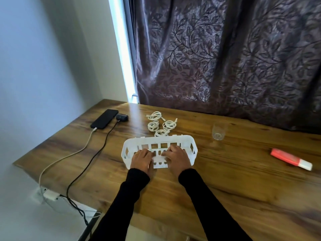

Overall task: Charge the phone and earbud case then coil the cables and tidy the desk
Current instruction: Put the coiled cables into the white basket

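Observation:
A black phone (104, 118) lies at the desk's far left with a white cable (69, 154) plugged into it. Beside it sits a dark earbud case (122, 117) on a black cable (90, 164). Several coiled white cables (160, 123) lie just behind a white slotted plastic basket (189, 145). My left hand (141, 160) and my right hand (177, 159) both grip the basket's near wall, fingers over its rim. The basket looks empty.
A clear glass (218, 131) stands right of the basket. A red and white tube-like object (291, 159) lies at the far right. Both charging cables run off the left desk edge to a wall socket (49, 195). A dark curtain (225, 58) hangs behind the wooden desk (225, 188).

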